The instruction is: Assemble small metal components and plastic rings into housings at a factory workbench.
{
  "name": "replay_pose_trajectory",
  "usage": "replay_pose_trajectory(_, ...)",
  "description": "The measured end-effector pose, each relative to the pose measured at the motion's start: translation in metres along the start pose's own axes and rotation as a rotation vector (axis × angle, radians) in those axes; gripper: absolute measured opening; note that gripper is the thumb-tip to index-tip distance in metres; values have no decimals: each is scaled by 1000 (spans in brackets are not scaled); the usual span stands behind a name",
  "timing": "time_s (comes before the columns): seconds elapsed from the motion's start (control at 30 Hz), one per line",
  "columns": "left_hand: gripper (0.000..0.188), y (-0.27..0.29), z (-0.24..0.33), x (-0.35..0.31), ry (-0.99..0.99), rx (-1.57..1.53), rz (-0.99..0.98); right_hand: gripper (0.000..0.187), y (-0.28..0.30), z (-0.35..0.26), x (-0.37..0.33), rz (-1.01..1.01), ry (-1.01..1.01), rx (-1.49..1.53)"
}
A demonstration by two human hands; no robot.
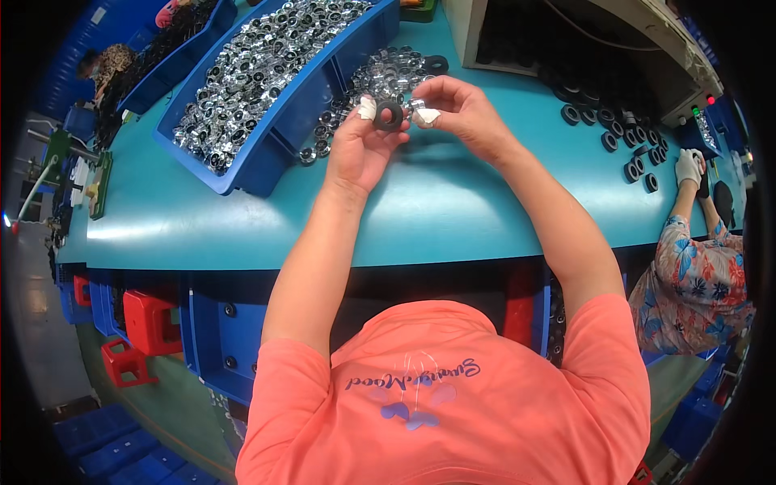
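Observation:
A black ring (389, 116), thick and round with a hole in its middle, is pinched in my left hand (356, 153). Close on its right, my right hand (469, 121) grips a small shiny clear-and-silver part (414, 105) between thumb and fingers. Ring and part are held a short way apart above the table. White wrapping covers both my thumb tips. Just beyond my hands lies a heap of similar shiny parts (390, 71), with a loose black ring (436, 64) at its right edge.
A long blue bin (279, 137) full of shiny parts stands left on the teal table (453, 218). At the right, several black rings (609, 141) lie before a beige open-fronted box (465, 40). A co-worker's gloved hand (689, 167) is at far right. Red stools (151, 322) stand lower left.

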State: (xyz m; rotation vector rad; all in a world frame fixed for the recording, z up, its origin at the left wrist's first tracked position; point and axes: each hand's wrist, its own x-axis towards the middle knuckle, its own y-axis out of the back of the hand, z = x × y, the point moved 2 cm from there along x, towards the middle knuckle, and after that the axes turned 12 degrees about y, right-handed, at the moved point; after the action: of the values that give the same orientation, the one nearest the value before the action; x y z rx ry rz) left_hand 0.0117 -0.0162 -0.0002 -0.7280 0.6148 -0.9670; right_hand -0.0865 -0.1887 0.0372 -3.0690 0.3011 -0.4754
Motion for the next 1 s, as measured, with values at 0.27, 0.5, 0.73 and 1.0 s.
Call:
replay_pose_trajectory(0.27, 19, -6, -4, 3, -156, 176, 78, 32, -13, 0, -1, 26, 199, -325)
replay_pose_trajectory(0.5, 36, -21, -7, 0, -62, 217, 155, 29, -19, -12, -4, 61, 406, -575)
replay_pose_trajectory(0.73, 31, -32, -13, -2, -80, 407, 118, 31, -27, -11, -9, 57, 434, -695)
replay_pose_trajectory(1.0, 24, -28, -12, 1, -229, 445, 208, 37, -9, 4, -3, 29, 70, -292)
